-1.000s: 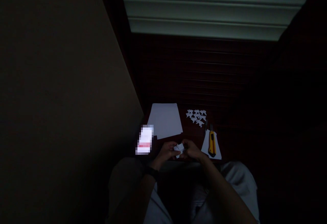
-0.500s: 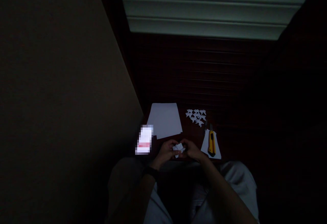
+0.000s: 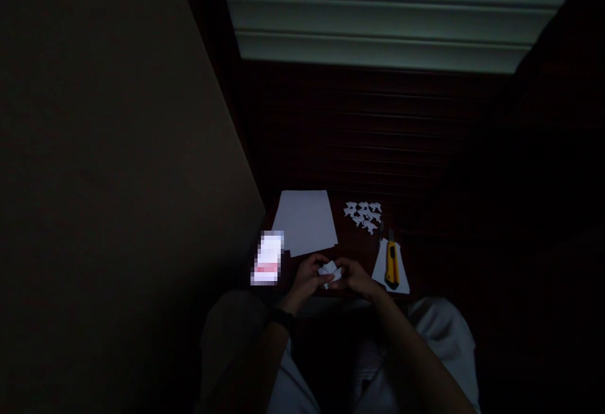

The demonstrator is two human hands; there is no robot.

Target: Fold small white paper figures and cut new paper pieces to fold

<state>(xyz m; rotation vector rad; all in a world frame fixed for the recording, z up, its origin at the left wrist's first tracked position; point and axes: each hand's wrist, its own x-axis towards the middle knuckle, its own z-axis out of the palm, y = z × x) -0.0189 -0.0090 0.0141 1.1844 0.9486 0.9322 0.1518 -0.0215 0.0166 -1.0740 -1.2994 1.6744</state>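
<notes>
A small folded piece of white paper (image 3: 330, 270) is held between my two hands above the near edge of the dark table. My left hand (image 3: 309, 276) pinches it from the left, thumb laid over its lower part. From the other side my right hand (image 3: 355, 277) has its fingers closed on the right edge. The underside of the paper is hidden by the fingers. Right of my right hand, a yellow utility knife (image 3: 392, 266) rests on a small stack of white paper (image 3: 379, 269).
Large white sheets (image 3: 305, 222) lie at the back left of the table. Several small folded paper figures (image 3: 363, 214) are grouped at the back right. A lit, blurred phone-like screen (image 3: 268, 258) is at the left edge. A wall (image 3: 142, 149) rises close on the left.
The folded paper has shifted and turned very slightly, and my left hand's fingers have moved a little on it. Everything else on the table stays put.
</notes>
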